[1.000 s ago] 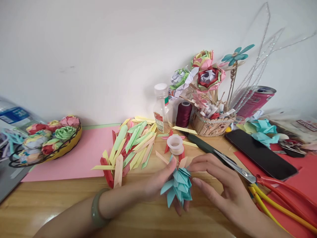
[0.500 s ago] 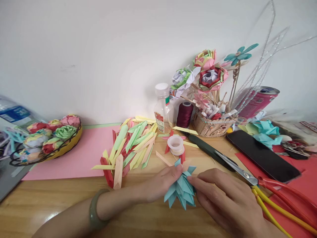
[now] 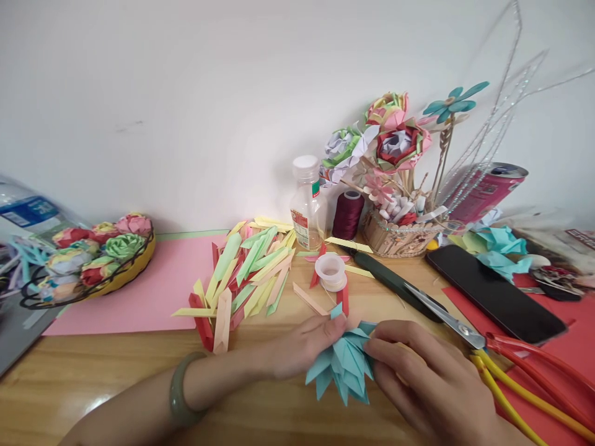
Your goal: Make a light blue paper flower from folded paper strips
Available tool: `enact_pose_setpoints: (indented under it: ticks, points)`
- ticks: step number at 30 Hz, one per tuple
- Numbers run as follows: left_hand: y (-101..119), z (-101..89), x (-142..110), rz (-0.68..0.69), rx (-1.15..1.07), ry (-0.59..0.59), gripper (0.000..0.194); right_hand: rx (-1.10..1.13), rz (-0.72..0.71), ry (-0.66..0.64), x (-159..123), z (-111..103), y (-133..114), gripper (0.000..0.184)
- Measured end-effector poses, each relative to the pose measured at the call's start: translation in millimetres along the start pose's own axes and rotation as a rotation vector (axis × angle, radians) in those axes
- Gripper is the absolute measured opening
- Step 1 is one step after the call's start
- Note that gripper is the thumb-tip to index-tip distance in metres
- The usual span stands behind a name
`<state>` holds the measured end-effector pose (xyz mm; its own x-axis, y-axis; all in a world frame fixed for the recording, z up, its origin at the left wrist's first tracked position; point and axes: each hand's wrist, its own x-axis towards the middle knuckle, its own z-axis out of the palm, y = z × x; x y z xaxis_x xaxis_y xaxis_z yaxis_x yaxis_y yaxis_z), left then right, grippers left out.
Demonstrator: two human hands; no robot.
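Wooden table (image 3: 93, 378), white wall (image 3: 186, 93); both hands (image 3: 307, 344) (image 3: 418, 378) pinch teal paper flower (image 3: 344, 365).

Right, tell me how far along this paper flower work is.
Done: finished roses fill the basket and stand in the bouquet. In hand: the left hand and right hand both pinch a teal flower of layered pointed petals, above the table. Left, by the look of it: a pile of folded strips lies unassembled behind, with scissors and a tape roll nearby.

Water bottle (image 3: 18, 207) cut off left
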<state>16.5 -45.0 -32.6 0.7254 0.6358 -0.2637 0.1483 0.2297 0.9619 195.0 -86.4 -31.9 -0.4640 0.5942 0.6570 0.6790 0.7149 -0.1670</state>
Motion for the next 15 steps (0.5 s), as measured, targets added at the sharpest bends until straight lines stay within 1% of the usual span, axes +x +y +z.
enact_pose_setpoints:
  ticks: [3, 6, 10, 12, 15]
  points:
    - [-0.2, -0.6, 0.8, -0.011, -0.045, -0.027, 0.057, 0.024, 0.027, 0.014, -0.9, 1.6, -0.5, 0.014]
    - [-3.9, -3.2, 1.9, -0.011, -0.034, -0.036, 0.058, 0.039, 0.045, 0.023, -2.1, 3.1, -0.8, 0.013]
    - [-10.5, -5.1, 3.8, 0.01, -0.019, -0.005, 0.059, 0.037, 0.049, 0.017, -3.3, 3.8, -0.9, 0.014]
    - [-11.6, -3.5, 4.4, -0.011, -0.083, 0.007, 0.06, 0.024, 0.034, 0.022, -3.6, 3.7, -0.8, 0.014]
    - [-9.7, 0.9, 4.7, -0.074, -0.253, -0.008, 0.059, -0.004, 0.006, 0.023, -4.5, 3.3, -0.8, 0.015]
